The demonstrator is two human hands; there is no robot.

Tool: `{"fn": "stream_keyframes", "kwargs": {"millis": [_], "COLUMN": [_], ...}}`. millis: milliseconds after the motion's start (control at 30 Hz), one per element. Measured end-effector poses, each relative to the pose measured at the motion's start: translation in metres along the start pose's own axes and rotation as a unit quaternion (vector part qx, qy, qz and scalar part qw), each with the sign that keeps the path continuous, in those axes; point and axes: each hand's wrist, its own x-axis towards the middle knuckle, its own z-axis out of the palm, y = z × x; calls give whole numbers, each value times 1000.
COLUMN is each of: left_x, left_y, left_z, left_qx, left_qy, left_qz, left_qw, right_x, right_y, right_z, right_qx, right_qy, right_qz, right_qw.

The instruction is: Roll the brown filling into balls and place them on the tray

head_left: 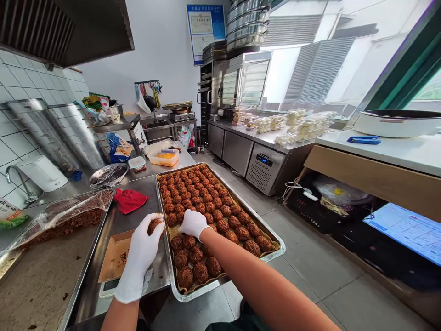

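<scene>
My left hand (143, 246), in a white glove, is closed around a coarse brown ball (155, 225) just left of a large metal tray (280, 243). Rows of similar brown balls (196, 255) fill most of that tray, on a tan woven liner (174, 231). My right hand (195, 224), gloved too, reaches down among the rows near the tray's left side. Its fingers are drawn together at the liner, and whatever they hold is hidden. Under my left wrist, a brown paper box (115, 257) with crumbs inside sits on a small scale (108, 287).
On the left, a wide tray (37, 280) carries a brown mixture (79, 214) partly under plastic film. A red cloth (130, 201) lies between the trays. Farther back are an orange-filled container (164, 158) and a lidded box (137, 163). The big tray's right side overhangs the floor.
</scene>
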Motion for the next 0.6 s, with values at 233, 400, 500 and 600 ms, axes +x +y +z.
{"fn": "stream_keyframes", "kwargs": {"millis": [233, 400, 500, 600], "left_x": [-77, -111, -127, -144], "left_y": [12, 2, -12, -25], "left_z": [-17, -11, -4, 5], "left_qx": [-181, -281, -390, -423], "left_qy": [12, -39, -61, -64], "left_qz": [-110, -151, -188, -252], "left_qw": [977, 947, 899, 868], "right_x": [-1, -10, -21, -41], "right_y": [-1, 9, 24, 38], "right_z": [8, 0, -12, -21], "right_qx": [30, 119, 224, 358], "right_qy": [19, 53, 102, 93], "right_qz": [-12, -58, -50, -37], "right_qw": [999, 990, 968, 928]}}
